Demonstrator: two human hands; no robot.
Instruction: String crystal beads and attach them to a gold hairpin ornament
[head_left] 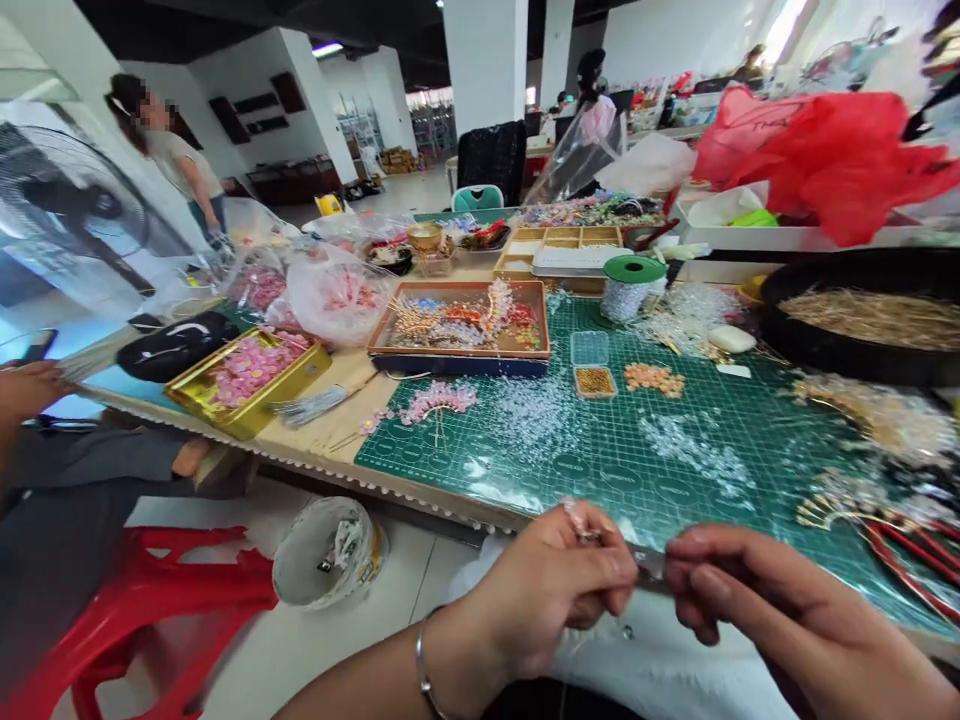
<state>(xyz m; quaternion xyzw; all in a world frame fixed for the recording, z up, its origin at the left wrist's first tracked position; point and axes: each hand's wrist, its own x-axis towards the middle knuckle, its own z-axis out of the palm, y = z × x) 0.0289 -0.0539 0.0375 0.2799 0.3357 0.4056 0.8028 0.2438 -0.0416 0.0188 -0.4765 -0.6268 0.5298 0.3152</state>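
My left hand [551, 590], with a metal bangle [421, 665] at the wrist, pinches a small pale beaded wire piece [579, 522] at its fingertips. A short metal tool [649, 565] spans the gap between my hands, and my right hand [795, 610] curls around its far end. Both hands hover over the near edge of a green cutting mat [720, 520] strewn with clear beads [536, 415]. A pink beaded spray [439, 400] lies beyond the mat's left edge. Red-handled pliers [907, 550] rest to my right.
A wooden tray of beaded ornaments [457, 325], a gold tin of pink flowers [247, 380] and a black round tray of wires [862, 320] crowd the table. A seated co-worker's hand [22, 390] shows at left, above a red stool [150, 620] and a floor bucket [330, 552].
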